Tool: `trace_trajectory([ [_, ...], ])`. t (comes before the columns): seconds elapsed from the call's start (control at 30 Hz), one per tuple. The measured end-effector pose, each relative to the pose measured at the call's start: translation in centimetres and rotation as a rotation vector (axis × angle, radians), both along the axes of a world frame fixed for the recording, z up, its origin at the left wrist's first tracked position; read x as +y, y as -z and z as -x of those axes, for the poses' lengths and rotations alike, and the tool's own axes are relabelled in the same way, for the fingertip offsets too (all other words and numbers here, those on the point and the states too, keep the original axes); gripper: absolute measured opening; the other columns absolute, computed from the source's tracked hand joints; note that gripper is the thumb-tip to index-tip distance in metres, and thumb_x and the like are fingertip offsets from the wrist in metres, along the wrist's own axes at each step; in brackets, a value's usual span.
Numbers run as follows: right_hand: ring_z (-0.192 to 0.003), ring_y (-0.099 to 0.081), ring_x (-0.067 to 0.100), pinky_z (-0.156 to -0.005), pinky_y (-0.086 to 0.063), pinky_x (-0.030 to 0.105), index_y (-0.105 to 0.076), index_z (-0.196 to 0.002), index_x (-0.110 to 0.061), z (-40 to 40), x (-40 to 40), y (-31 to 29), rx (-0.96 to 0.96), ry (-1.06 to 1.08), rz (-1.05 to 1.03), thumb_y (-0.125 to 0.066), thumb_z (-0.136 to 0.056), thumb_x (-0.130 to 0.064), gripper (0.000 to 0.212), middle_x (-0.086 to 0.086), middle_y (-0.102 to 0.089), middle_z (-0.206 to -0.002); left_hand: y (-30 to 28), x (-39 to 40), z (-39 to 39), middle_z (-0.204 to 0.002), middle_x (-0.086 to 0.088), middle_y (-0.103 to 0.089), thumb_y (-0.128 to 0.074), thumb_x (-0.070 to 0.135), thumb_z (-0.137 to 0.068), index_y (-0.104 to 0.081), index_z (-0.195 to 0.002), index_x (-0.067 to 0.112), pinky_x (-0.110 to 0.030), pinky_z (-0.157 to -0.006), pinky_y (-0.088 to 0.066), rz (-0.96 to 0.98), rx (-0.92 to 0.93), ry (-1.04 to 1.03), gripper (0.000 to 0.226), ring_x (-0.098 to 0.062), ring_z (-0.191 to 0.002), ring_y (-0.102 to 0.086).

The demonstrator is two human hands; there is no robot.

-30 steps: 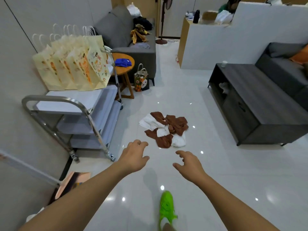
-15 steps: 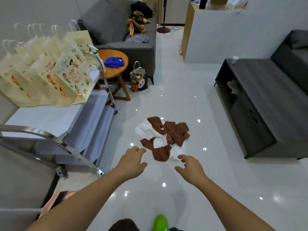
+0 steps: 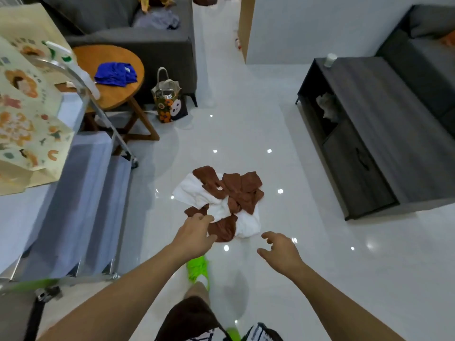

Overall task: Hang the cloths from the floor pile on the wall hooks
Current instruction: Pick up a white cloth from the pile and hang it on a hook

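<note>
Pile of cloths (image 3: pixel 222 200): brown & white, crumpled, overlapping, heaped on glossy white floor (image 3: pixel 283 279), mid-room.

There is just one camera, worn on the person's head. It looks forward and down at the shiny floor (image 3: pixel 307 242), close above both arms, with the cloth pile (image 3: pixel 221 200) at 12 o'clock.

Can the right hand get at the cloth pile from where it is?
Probably yes. The right hand hovers open just short of the cloth pile, with only bare floor between; the left hand is at the pile's other edge.
</note>
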State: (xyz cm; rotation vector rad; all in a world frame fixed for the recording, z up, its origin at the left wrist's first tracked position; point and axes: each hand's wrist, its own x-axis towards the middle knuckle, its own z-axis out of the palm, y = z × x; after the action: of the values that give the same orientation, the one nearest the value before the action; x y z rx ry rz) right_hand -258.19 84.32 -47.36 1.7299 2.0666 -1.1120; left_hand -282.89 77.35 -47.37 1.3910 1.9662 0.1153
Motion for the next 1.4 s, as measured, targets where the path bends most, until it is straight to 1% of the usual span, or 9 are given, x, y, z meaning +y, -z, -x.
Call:
trace_trajectory([
  [0.13,-0.118,-0.06,0.019,-0.096,-0.048,0.028,-0.052,-0.141,-0.02,3.4,4.1,1.6,-0.052,0.013,0.067,-0.068,-0.09,-0.038,0.056,0.004,-0.059,-0.134,2.7,4.5,3.1,-0.124,-0.011,-0.057,-0.067,0.034,-0.088,-0.059,-0.129,0.017,-0.036,-0.095,-0.045,0.058,-0.06,-0.047,0.046,-0.032,-0.117,-0.055],
  [0.27,-0.119,-0.059,0.021,-0.099,-0.047,0.031,-0.052,-0.141,-0.019,6.3,8.1,4.6,-0.095,0.045,0.124,-0.067,-0.091,-0.037,0.055,0.005,-0.059,-0.136,6.6,7.4,5.4,-0.129,-0.014,-0.055,-0.066,0.034,-0.09,-0.054,-0.138,0.016,-0.034,-0.098,-0.042,0.172,-0.106,-0.032,0.052,-0.033,-0.12,-0.054],
  [0.53,-0.118,-0.059,0.024,-0.094,-0.045,0.029,-0.059,-0.134,-0.017,7.2,11.9,14.8,-0.223,0.03,0.297,-0.068,-0.088,-0.031,0.049,0.008,-0.066,-0.123,16.4,9.5,6.7,-0.142,-0.014,-0.049,-0.066,0.033,-0.092,-0.049,-0.143,0.017,-0.031,-0.102,-0.038,0.382,-0.165,-0.104,0.056,-0.031,-0.129,-0.049],
  [0.63,-0.118,-0.059,0.026,-0.091,-0.044,0.028,-0.058,-0.136,-0.014,6.4,13.1,21.2,-0.249,-0.07,0.364,-0.067,-0.089,-0.03,0.05,0.01,-0.065,-0.124,21.5,9.8,5.8,-0.139,-0.016,-0.051,-0.065,0.033,-0.093,-0.05,-0.143,0.018,-0.031,-0.101,-0.039,0.433,-0.165,-0.159,0.054,-0.032,-0.127,-0.051],
  [0.9,-0.126,-0.052,0.03,-0.099,-0.046,0.037,-0.054,-0.133,-0.013,4.5,16.7,43.1,-0.319,-0.424,0.496,-0.062,-0.089,-0.028,0.047,0.011,-0.06,-0.13,37.3,10.5,1.9,-0.128,-0.014,-0.059,-0.072,0.031,-0.088,-0.058,-0.135,0.019,-0.035,-0.094,-0.047,0.52,-0.178,-0.358,0.05,-0.034,-0.11,-0.06],
  [1.0,-0.124,-0.054,0.031,-0.096,-0.047,0.036,-0.056,-0.129,-0.012,4.4,18.1,50.5,-0.342,-0.437,0.482,-0.061,-0.088,-0.024,0.042,0.011,-0.061,-0.128,42.8,10.1,0.0,-0.129,-0.011,-0.059,-0.071,0.031,-0.09,-0.057,-0.136,0.021,-0.034,-0.094,-0.045,0.573,-0.211,-0.39,0.049,-0.031,-0.112,-0.06],
  [1.13,-0.12,-0.055,0.036,-0.093,-0.046,0.036,-0.057,-0.124,-0.009,5.0,19.5,58.4,-0.363,-0.294,0.431,-0.06,-0.091,-0.029,0.039,0.017,-0.058,-0.129,48.2,9.5,-1.7,-0.132,-0.007,-0.058,-0.07,0.031,-0.09,-0.058,-0.135,0.023,-0.035,-0.098,-0.045,0.606,-0.231,-0.425,0.048,-0.027,-0.117,-0.058],
  [1.3,-0.098,-0.066,0.039,-0.085,-0.057,0.041,-0.063,-0.096,-0.004,5.9,21.2,64.8,-0.371,0.259,0.479,-0.063,-0.083,-0.025,0.025,0.019,-0.068,-0.106,52.1,8.9,-2.8,-0.132,-0.004,-0.058,-0.071,0.031,-0.089,-0.061,-0.13,0.025,-0.038,-0.102,-0.045,0.617,-0.228,-0.471,0.043,-0.026,-0.117,-0.058],
  [1.4,-0.087,-0.068,0.039,-0.078,-0.059,0.039,-0.065,-0.09,-0.002,5.7,21.0,66.7,-0.357,0.401,0.499,-0.057,-0.077,-0.016,0.021,0.019,-0.069,-0.095,53.5,9.0,-3.0,-0.132,-0.004,-0.058,-0.071,0.03,-0.09,-0.061,-0.131,0.024,-0.038,-0.103,-0.044,0.638,-0.233,-0.462,0.042,-0.026,-0.117,-0.058],
])
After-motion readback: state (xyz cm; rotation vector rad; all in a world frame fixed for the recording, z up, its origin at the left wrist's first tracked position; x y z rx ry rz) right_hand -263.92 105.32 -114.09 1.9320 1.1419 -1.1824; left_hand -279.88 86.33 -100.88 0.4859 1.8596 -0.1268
